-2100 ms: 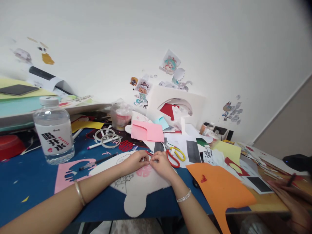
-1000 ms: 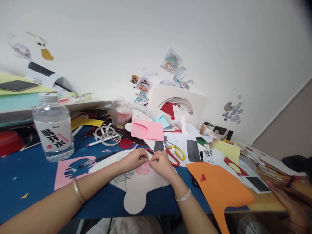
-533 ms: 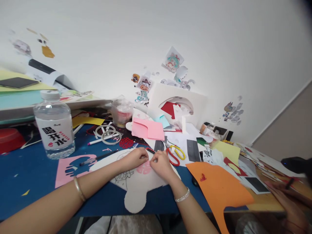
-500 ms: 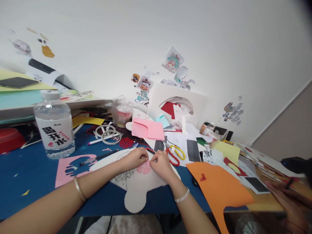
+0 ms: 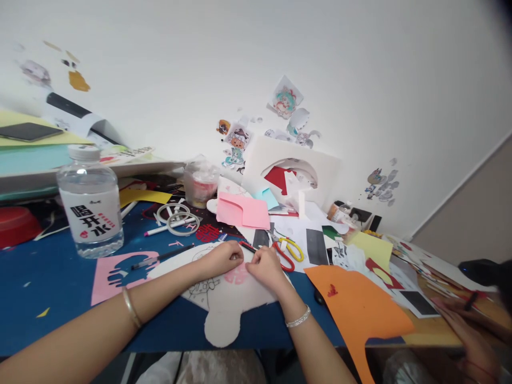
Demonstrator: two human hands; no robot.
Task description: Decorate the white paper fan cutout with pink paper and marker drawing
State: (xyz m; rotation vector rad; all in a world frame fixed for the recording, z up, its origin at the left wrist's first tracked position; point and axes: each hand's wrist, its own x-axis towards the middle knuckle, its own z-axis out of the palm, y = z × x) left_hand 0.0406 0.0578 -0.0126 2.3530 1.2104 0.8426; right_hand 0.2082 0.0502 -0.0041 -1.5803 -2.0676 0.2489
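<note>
A white fan-shaped paper piece point(image 5: 252, 296) with a rounded tab at the bottom lies at the table's front edge, with line drawings on its left part. On it is a pink cut-out point(image 5: 236, 274), partly covered by the fingers. My left hand point(image 5: 224, 260) rests at the cut-out's upper left, fingers curled together; what they pinch, if anything, is too small to tell. My right hand point(image 5: 264, 266) is at its right side with thumb and forefinger pinched, their contents also unclear. The two hands are close but apart.
Red and yellow scissors point(image 5: 286, 253) lie right of my right hand. A water bottle point(image 5: 92, 205) stands at left. Pink paper point(image 5: 120, 272) with a pen lies beside my left forearm. Orange paper point(image 5: 356, 304) overhangs the front edge. Another person's hand point(image 5: 460, 325) is at far right.
Both hands hold nearly the same place on the white piece. The whole view has shifted very slightly.
</note>
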